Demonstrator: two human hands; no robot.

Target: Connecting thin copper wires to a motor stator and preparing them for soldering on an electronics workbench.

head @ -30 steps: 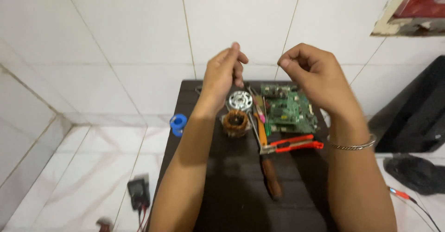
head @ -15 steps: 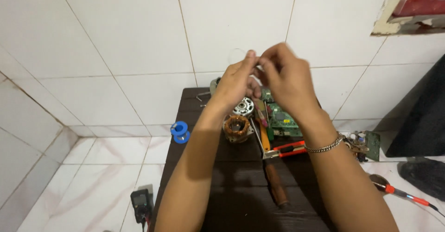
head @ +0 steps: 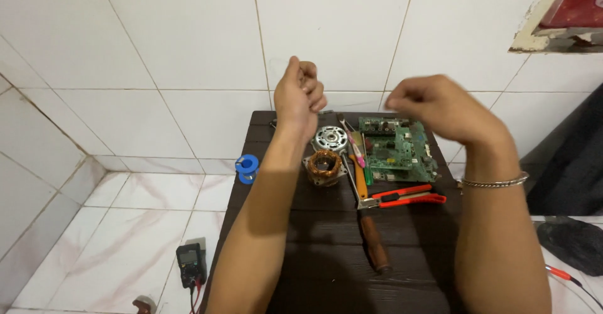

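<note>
The two hands, together half a second ago, are now apart above the desk (head: 402, 270). The left hand (head: 300, 97) pinches shut at 11 o'clock; the right hand (head: 440, 110), blurred, curls at 1 o'clock. This looks like drawing a thin wire taut, but no wire is visible. The copper-wound stator (head: 325, 166) rests below, beside the green circuit board (head: 396, 149).

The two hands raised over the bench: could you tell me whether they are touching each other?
Apart. The head view shows the left hand and the right hand with bare white wall tile plainly visible between them.
</note>
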